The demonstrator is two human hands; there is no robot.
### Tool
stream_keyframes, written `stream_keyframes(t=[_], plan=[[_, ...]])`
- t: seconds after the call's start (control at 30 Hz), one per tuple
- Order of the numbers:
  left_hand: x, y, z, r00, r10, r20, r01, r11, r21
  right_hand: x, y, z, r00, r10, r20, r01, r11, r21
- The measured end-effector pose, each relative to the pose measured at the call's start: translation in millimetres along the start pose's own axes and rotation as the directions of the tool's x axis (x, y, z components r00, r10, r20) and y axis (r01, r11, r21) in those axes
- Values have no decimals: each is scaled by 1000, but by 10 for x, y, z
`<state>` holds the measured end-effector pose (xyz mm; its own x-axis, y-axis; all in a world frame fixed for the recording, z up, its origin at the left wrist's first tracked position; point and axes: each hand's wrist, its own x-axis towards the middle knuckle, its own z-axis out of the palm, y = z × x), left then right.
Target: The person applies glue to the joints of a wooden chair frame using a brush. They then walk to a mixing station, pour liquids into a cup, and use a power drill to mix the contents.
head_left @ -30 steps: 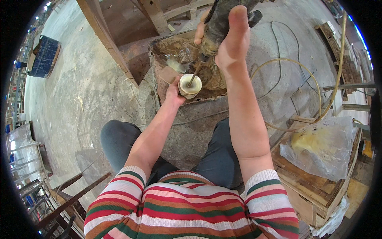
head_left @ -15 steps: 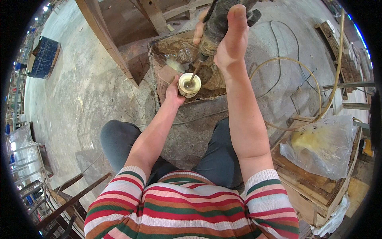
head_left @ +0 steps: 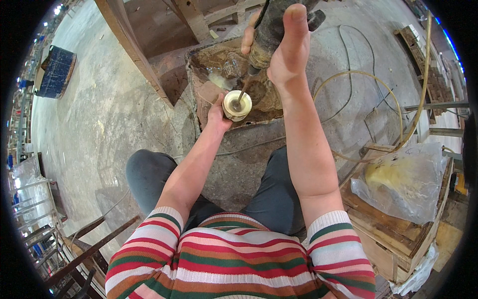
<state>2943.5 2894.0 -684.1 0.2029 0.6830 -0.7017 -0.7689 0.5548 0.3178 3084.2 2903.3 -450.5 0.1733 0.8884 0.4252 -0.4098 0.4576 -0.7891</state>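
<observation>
My left hand (head_left: 219, 113) is closed round the side of a small cream-coloured cup (head_left: 238, 112) with liquid in it. Up and to the right, my right hand (head_left: 290, 57) grips a dark, dirt-covered power drill (head_left: 269, 37), thumb over its body and fingertips showing on the far side. From the drill's chuck a thin stirring rod (head_left: 243, 89) slants down into the cup's mouth; its lower end is hidden in the liquid. Below both hands lies a shallow brown-crusted tray (head_left: 194, 89) with crumpled clear plastic (head_left: 224, 74) in it.
A wooden board frame (head_left: 134, 47) stands beyond the tray. On a wooden crate (head_left: 393, 239) at right lies a plastic bag (head_left: 398, 184) with yellowish contents. A yellow hose (head_left: 400, 114) and dark cable (head_left: 348, 70) loop over the floor. A blue bucket (head_left: 56, 72) is far left.
Almost nothing differs. The drill and my right hand have shifted very slightly; the cup stays in place in my left hand.
</observation>
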Motion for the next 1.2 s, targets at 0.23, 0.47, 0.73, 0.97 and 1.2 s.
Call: stream_keyframes(t=[0.23,0.47,0.73,0.97,1.2], plan=[[41,20,-26,1000,5,-9,-5,1000,-26,-2,63,-44,999,-29,40,30,999,-19],[4,0,14,1000,-4,-6,4,1000,6,8,205,-111,999,24,-21,-23,998,60],[-23,-6,47,1000,-20,-5,20,1000,-1,23,185,-129,999,10,31,-12,998,55],[29,20,2,1000,10,-4,-10,1000,-9,-6,68,-37,998,51,-26,-50,998,25],[51,-8,0,999,32,36,-31,999,-23,5,151,-100,1000,7,18,-8,999,53]])
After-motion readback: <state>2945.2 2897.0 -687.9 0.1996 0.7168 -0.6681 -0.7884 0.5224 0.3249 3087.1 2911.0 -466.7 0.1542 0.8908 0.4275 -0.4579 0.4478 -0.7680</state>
